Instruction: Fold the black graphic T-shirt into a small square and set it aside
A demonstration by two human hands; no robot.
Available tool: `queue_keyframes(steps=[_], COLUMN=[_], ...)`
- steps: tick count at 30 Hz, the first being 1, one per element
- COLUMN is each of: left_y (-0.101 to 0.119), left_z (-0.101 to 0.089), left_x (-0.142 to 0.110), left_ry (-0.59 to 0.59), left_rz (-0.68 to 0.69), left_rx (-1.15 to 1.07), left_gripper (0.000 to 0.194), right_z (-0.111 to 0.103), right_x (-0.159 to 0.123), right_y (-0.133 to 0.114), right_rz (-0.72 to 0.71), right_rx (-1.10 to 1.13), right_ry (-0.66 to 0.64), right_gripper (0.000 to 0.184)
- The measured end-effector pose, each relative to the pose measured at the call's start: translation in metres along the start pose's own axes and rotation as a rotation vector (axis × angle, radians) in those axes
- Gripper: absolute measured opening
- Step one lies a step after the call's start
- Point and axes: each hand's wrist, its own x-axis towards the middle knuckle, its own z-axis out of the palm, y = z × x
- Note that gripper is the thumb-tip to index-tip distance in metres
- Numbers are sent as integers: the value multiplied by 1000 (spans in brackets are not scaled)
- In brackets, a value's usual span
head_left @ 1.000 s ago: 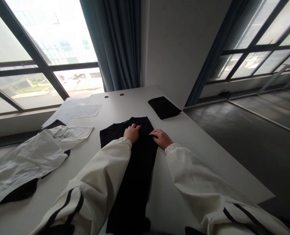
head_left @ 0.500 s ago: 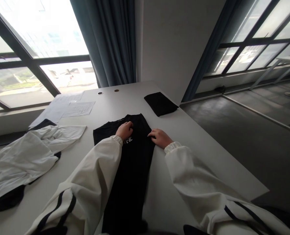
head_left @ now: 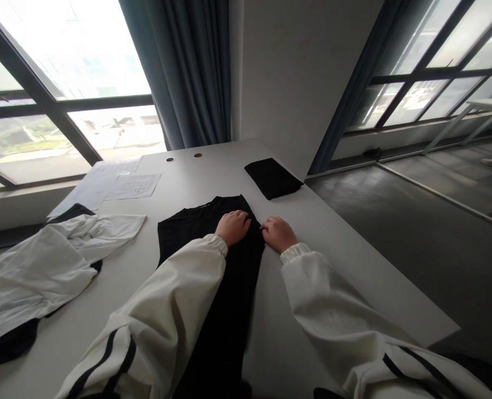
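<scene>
A black garment (head_left: pixel 213 277) lies lengthways on the white table (head_left: pixel 333 244), folded into a narrow strip that runs toward me. My left hand (head_left: pixel 232 227) rests palm down on its upper right part, fingers loosely curled on the cloth. My right hand (head_left: pixel 278 233) sits at the garment's right edge, fingers bent and pressed to the fabric there. The two hands are close together. Both arms wear white sleeves with black stripes.
A folded black cloth (head_left: pixel 273 177) lies at the table's far right corner. A white and black jacket (head_left: pixel 42 271) is heaped at the left. Papers (head_left: pixel 117 185) lie near the window. The table's right edge drops to a grey floor.
My left hand slid right across the garment toward my right hand, covering the white lettering seen half a second ago. My right hand shifted slightly up along the edge.
</scene>
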Motion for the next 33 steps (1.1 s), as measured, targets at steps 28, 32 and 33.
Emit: queue_keyframes(steps=[28, 32, 33], left_y=[-166, -192, -199], left_z=[-53, -35, -34], left_x=[-166, -145, -139], left_ry=[-100, -135, -142], left_rz=[-552, -585, -581], left_rx=[149, 159, 156], left_gripper=[62, 68, 68], right_z=[41, 60, 63], right_x=[120, 125, 127], right_y=[-48, -33, -30], right_rz=[130, 138, 146], right_rx=[8, 26, 30], right_ry=[-241, -228, -224], right_gripper=[74, 81, 82])
